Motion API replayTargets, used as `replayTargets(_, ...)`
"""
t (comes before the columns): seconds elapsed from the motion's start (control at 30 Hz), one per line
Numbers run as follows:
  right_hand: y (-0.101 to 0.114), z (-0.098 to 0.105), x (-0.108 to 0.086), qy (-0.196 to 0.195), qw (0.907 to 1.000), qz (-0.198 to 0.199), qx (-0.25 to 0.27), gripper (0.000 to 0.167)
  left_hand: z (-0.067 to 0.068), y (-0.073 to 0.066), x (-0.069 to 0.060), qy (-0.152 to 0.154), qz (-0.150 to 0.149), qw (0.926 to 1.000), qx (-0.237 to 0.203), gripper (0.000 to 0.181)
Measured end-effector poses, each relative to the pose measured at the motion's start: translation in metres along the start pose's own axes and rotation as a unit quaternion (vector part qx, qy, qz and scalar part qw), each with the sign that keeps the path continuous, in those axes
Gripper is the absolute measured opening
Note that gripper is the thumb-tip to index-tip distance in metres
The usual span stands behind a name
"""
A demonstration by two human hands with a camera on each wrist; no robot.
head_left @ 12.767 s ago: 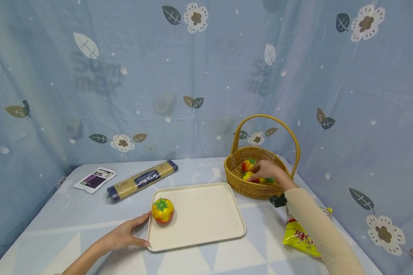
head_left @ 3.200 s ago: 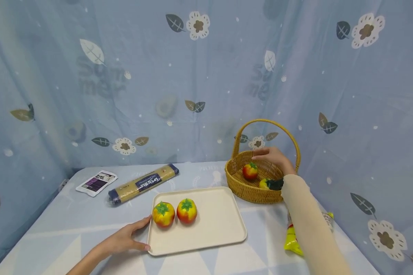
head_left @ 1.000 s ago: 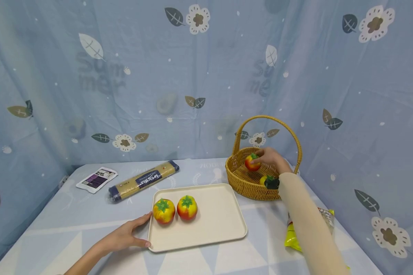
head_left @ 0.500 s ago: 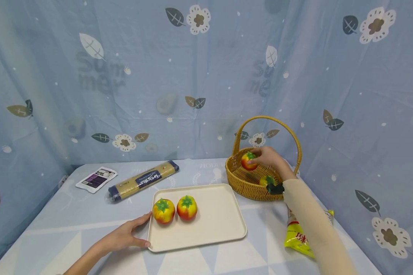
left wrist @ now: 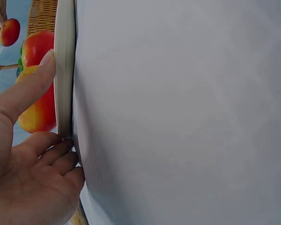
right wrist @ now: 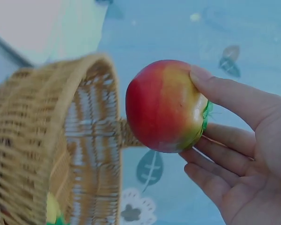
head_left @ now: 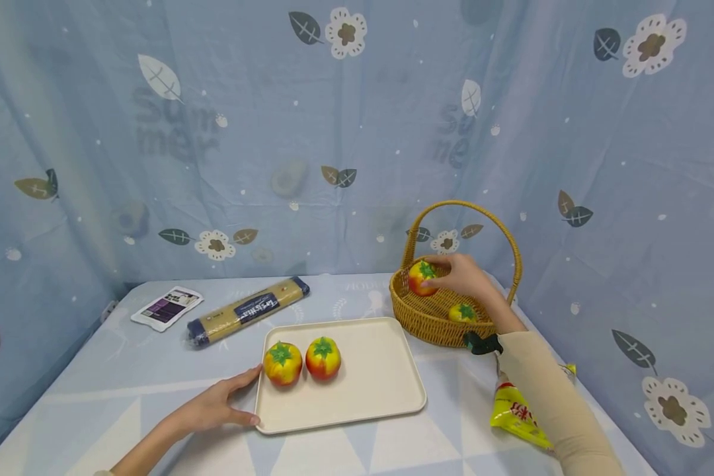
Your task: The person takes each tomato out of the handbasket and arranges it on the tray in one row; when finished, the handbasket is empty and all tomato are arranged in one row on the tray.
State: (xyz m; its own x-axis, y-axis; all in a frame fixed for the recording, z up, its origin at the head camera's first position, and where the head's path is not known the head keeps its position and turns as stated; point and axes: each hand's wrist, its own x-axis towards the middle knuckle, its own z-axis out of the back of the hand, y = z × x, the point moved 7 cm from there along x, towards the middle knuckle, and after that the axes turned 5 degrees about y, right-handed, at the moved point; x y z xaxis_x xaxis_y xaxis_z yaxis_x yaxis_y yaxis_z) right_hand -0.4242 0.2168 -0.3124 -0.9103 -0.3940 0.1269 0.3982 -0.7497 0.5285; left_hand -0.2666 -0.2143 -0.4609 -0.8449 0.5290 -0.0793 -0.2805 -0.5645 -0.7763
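Sitting pinched in the right hand [head_left: 463, 275], one fruit [head_left: 418, 279] is well apart from the relaxed left hand [head_left: 214, 406].

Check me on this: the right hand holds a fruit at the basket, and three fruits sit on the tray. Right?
Not quite: the head view shows only two fruits on the tray, not three. The right hand does hold a fruit at the basket.

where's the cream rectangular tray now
In the head view, the cream rectangular tray lies below centre, left of the brown wicker basket; the left hand touches the tray's left edge.
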Motion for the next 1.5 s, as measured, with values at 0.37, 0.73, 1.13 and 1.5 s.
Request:
replayTargets(0.37, 0.039, -0.011, -0.022, -0.023, 0.9996, 0.019, -0.001, 0.068, 0.001, 0.0, 0.0, 0.0, 0.001, 1.0, 0.004, 0.097)
replayTargets(0.73, 0.071, -0.019, -0.045, -0.063, 0.9962, 0.06, -0.006, 0.063, 0.001, 0.003, 0.002, 0.002, 0.011, 0.9999, 0.003, 0.098)
replayTargets(1.13, 0.079, -0.044, -0.056, -0.06, 0.9931, 0.097, 0.026, 0.066, -0.001, 0.0, -0.001, 0.003, 0.006, 1.0, 0.001, 0.098)
replayTargets(1.5, 0.084, -0.063, -0.05, -0.021, 0.993, 0.112, 0.031, 0.062, -0.001, 0.001, -0.001, 0.007, 0.026, 0.9996, -0.007, 0.098)
